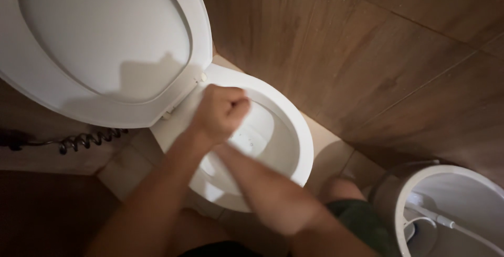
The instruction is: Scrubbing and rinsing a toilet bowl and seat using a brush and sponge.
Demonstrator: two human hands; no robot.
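A white toilet bowl (pixel 299 131) stands below me with its seat and lid (pixel 105 36) tipped up against the wall. My left hand (pixel 220 111) is clenched in a fist over the back of the bowl, near the seat hinge; nothing shows in it. My right forearm (pixel 262 183) reaches in from the lower right and passes under my left wrist. The right hand itself is hidden there. A little water shows in the bowl beneath the fist.
A round white-lined bin (pixel 446 204) holding a thin white stick stands at the lower right. A coiled metal hose (pixel 86 140) hangs on the left wall. Brown wood-look tiles cover the wall behind. My knees and green shorts (pixel 362 220) sit at the bottom.
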